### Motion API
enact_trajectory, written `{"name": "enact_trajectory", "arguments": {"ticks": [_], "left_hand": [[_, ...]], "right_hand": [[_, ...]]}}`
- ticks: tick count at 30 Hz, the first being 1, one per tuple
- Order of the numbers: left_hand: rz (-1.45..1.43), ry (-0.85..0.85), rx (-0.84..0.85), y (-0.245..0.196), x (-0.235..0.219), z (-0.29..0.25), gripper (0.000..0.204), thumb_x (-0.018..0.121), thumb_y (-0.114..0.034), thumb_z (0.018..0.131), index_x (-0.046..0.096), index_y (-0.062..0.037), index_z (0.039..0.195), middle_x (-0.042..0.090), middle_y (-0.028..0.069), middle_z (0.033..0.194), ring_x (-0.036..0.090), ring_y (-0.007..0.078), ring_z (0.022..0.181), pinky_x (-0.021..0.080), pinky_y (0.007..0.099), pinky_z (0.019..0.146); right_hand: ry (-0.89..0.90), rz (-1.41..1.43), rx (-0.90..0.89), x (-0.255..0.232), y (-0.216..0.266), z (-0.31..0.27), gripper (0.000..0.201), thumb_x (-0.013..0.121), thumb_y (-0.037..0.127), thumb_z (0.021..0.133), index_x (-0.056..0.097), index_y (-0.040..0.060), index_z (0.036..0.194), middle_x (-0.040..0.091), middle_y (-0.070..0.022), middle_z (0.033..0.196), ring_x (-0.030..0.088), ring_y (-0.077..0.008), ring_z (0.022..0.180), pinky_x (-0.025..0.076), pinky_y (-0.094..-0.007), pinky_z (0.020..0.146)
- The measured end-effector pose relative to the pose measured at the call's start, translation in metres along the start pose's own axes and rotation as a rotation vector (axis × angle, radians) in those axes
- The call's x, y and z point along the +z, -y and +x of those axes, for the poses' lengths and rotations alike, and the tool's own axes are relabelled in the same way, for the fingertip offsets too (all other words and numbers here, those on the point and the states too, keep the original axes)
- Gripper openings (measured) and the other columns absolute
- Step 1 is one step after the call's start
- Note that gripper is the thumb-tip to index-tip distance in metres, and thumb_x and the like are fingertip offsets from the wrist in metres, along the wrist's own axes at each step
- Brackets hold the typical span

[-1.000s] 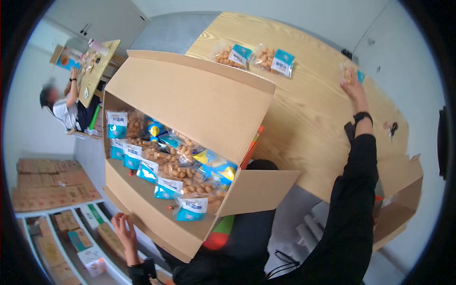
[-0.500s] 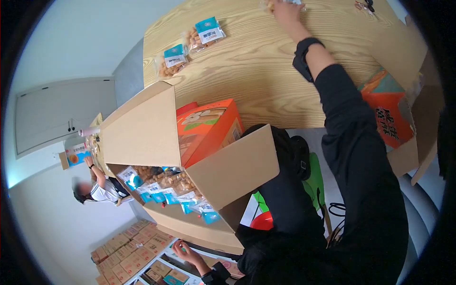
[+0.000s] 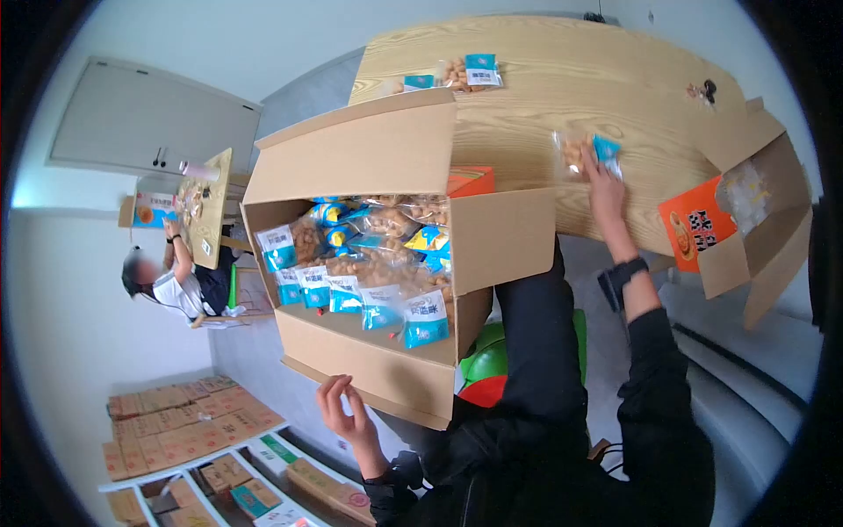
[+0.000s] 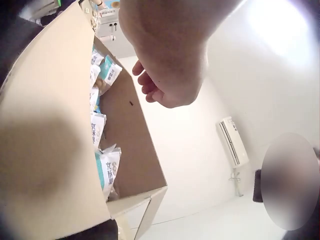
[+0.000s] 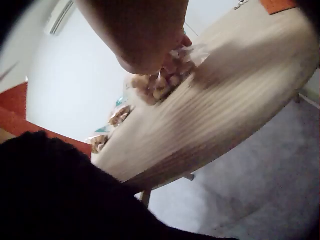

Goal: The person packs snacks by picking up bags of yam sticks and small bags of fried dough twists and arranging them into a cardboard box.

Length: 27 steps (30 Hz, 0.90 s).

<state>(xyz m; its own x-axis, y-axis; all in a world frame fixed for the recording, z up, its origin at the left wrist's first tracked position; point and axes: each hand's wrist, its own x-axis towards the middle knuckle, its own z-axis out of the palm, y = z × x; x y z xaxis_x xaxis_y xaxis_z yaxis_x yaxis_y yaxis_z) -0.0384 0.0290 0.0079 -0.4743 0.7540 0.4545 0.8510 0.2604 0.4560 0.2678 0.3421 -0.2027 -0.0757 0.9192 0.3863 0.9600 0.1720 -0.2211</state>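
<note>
In the head view my right hand (image 3: 606,193) grips a clear bag of brown nut-like snacks (image 3: 572,160) with a teal and white label, over the wooden table (image 3: 650,97). The right wrist view shows that bag (image 5: 150,91) under the fingers, close to the tabletop. My left hand (image 3: 349,420) holds nothing; its fingers are loosely bent beside the front flap of a large cardboard box (image 3: 351,132). That box lies tilted with its flaps spread. Inside are several similar snack bags (image 3: 380,307) and some blue and yellow packets (image 3: 430,241).
Two more snack bags (image 3: 472,74) lie at the table's far left. An orange printed box (image 3: 698,224) sits by an open carton (image 3: 764,246) at the right. Another person (image 3: 189,281) sits at a smaller table (image 3: 211,211). Stacked cartons (image 3: 176,422) stand lower left.
My right hand has brought the snack bag closer across the table, away from the table's far side. My left hand stays near the box's front flap. The head view has swung about.
</note>
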Motion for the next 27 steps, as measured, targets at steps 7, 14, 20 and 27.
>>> {"name": "enact_trajectory", "arguments": {"ticks": [7, 14, 20, 27], "left_hand": [[-0.209, 0.145, -0.081, 0.011, 0.006, -0.025, 0.012, 0.048, 0.003, 0.067, 0.053, -0.0003, 0.077, 0.049, 0.0112, 0.084, 0.048, 0.0228, 0.081, 0.039, 0.0294, 0.069], [-0.780, 0.291, -0.368, 0.028, -0.008, -0.021, 0.023, 0.040, -0.016, 0.079, 0.051, 0.0033, 0.084, 0.051, 0.0108, 0.089, 0.048, 0.0173, 0.083, 0.037, 0.0265, 0.071], [-1.613, 0.705, -0.791, 0.000, 0.018, -0.009, 0.046, 0.028, -0.037, 0.083, 0.037, 0.0001, 0.108, 0.048, 0.0118, 0.100, 0.048, 0.0208, 0.090, 0.037, 0.0317, 0.079], [-2.350, 0.851, -0.903, 0.010, 0.020, -0.026, 0.040, 0.030, -0.033, 0.084, 0.039, -0.0021, 0.106, 0.048, 0.0102, 0.100, 0.049, 0.0203, 0.089, 0.040, 0.0306, 0.078]], "right_hand": [[-0.248, 0.464, 0.297, -0.140, 0.039, -0.068, 0.038, 0.045, -0.003, 0.068, 0.052, 0.0138, 0.102, 0.057, -0.0088, 0.089, 0.055, -0.0170, 0.079, 0.042, -0.0268, 0.065], [-0.274, 0.531, -0.400, -0.255, 0.125, -0.109, 0.019, 0.047, 0.008, 0.072, 0.058, 0.0075, 0.087, 0.057, -0.0076, 0.088, 0.054, -0.0241, 0.084, 0.043, -0.0345, 0.073], [0.060, 0.610, -1.090, -0.268, 0.219, -0.116, 0.020, 0.054, 0.014, 0.062, 0.058, 0.0170, 0.081, 0.055, -0.0005, 0.089, 0.052, -0.0209, 0.084, 0.044, -0.0326, 0.071], [0.061, 0.731, -0.551, -0.250, 0.243, -0.149, 0.029, 0.052, 0.006, 0.068, 0.053, 0.0093, 0.097, 0.052, -0.0076, 0.095, 0.047, -0.0199, 0.092, 0.038, -0.0269, 0.077]]}}
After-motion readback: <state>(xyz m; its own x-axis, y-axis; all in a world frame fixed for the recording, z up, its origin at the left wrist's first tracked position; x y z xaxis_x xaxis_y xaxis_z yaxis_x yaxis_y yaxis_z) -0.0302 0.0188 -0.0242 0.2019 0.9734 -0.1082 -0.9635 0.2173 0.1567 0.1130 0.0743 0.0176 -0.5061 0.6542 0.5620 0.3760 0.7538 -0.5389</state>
